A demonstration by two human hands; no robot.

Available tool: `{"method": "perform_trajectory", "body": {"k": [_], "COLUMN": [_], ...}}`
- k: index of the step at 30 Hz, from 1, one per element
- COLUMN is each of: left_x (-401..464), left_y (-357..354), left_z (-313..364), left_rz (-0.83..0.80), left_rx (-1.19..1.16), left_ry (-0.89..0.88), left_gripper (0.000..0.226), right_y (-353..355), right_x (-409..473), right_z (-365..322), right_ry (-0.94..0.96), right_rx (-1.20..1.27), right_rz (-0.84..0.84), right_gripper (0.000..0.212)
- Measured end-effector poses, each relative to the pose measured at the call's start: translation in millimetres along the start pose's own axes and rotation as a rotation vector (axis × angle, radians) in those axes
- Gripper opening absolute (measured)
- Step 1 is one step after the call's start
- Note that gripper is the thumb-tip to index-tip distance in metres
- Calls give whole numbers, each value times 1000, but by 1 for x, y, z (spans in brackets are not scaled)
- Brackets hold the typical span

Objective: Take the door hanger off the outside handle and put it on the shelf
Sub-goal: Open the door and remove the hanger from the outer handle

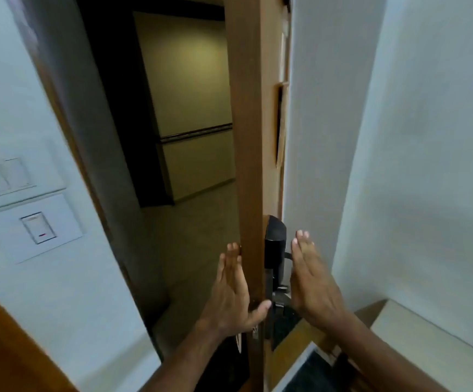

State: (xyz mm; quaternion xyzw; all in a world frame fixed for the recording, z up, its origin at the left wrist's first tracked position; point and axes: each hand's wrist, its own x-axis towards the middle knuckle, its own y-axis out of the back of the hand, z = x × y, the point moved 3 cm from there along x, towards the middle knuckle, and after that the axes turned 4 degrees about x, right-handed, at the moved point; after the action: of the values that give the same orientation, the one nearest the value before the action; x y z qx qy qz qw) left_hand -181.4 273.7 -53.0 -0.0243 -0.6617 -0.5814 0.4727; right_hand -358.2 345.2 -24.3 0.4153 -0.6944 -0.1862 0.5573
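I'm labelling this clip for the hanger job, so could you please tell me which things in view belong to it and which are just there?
Belongs to the job:
- door, seen edge-on and open
- black lock unit on the door
- left hand, on the door's outer side
- right hand, open beside the lock
- dark item under the left wrist, possibly the hanger; cannot tell

Just there:
- wall switches
- card holder
- hallway

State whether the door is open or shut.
Open. The door stands edge-on to the camera, and the dim corridor shows through the gap beside it.
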Motion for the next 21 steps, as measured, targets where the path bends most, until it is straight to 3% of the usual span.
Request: {"method": "perform_trajectory", "body": {"k": [2, 4, 7, 11, 17, 19, 21], "left_x": [8, 14, 31, 50, 53, 54, 59], "left_y": [-13, -27, -48, -69, -104, -116, -133], "left_z": [28, 55, 99, 157, 183, 166, 147], "left_rz": [41, 0, -158, -224, -165, -144, -173], "left_rx": [-76, -91, -50, -118, -170, -216, -346], "left_ry": [-99, -141, -73, -82, -277, -159, 86], "left_gripper": [125, 116, 112, 110, 98, 96, 92], "right_y": [41, 70, 95, 113, 147, 157, 168], "right_x": [4, 14, 28, 28, 15, 13, 11], "right_z": [-15, -28, -29, 2, 67, 85, 102], "right_ry": [118, 218, 289, 208, 96, 65, 38], "right_rx": [35, 12, -93, -250, -410, -446, -473], "right_rz": [253, 375, 445, 537, 565, 545, 558], "right_gripper": [68, 61, 60, 62, 75, 89, 97]}}
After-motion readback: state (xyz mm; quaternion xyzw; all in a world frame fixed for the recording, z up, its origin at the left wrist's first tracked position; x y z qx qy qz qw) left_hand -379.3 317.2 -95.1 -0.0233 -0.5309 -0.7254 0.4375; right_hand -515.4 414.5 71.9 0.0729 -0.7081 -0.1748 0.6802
